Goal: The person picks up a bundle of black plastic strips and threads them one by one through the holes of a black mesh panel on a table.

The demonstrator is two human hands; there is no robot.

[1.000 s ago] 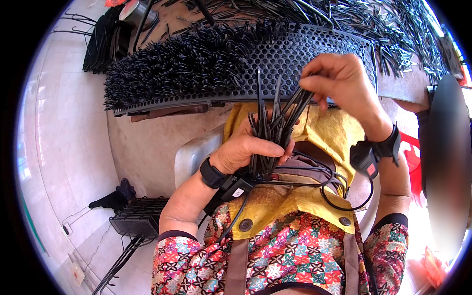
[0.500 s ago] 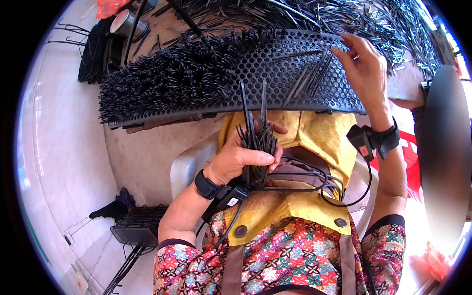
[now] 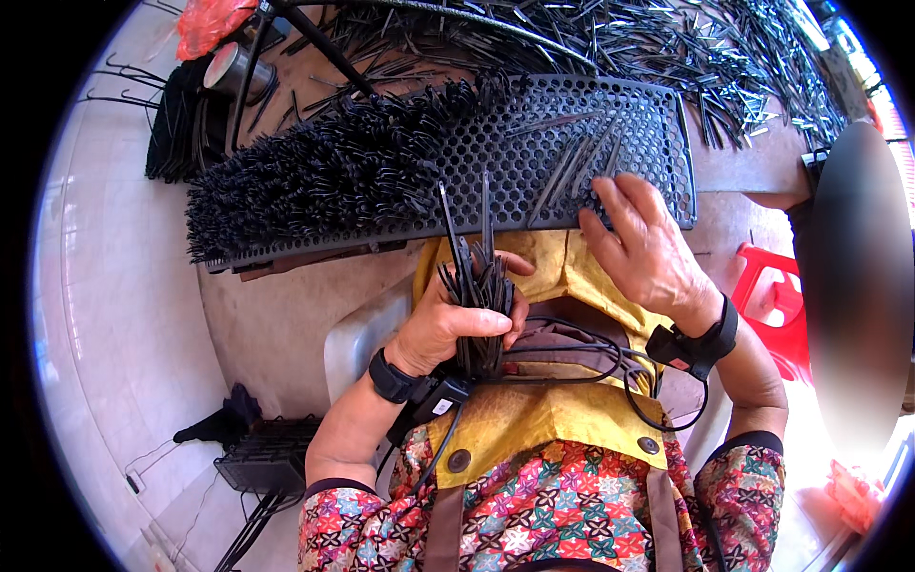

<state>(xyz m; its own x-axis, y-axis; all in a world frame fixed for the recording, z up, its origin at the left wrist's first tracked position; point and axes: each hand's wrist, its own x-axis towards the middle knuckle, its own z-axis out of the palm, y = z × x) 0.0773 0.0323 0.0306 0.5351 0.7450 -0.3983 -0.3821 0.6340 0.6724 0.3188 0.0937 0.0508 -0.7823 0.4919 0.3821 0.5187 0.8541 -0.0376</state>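
Note:
My left hand (image 3: pixel 459 322) is closed around a bundle of thin black strips (image 3: pixel 477 286), held upright in front of the yellow apron. Two strips stand up higher than the rest. My right hand (image 3: pixel 640 238) holds nothing, its fingers apart and bent toward several loose black strips (image 3: pixel 569 176). These lie slantwise on the bare right part of a black curved panel (image 3: pixel 658 124) full of round holes. Packed black strips (image 3: pixel 324 162) stand up from the panel's left and middle, their tips curling. Whether the right fingertips touch a loose strip, I cannot tell.
Behind the panel, a large heap of loose black strips (image 3: pixel 667 48) covers the table. A metal can (image 3: pixel 238 74) and an orange plastic bag (image 3: pixel 208 27) are at far left. A red plastic stool (image 3: pixel 777 300) stands at right. Black cables (image 3: pixel 620 357) cross my lap.
My right hand has come off the panel's far right corner, moving left and nearer to me, beside the loose strips. My left hand keeps its bundle.

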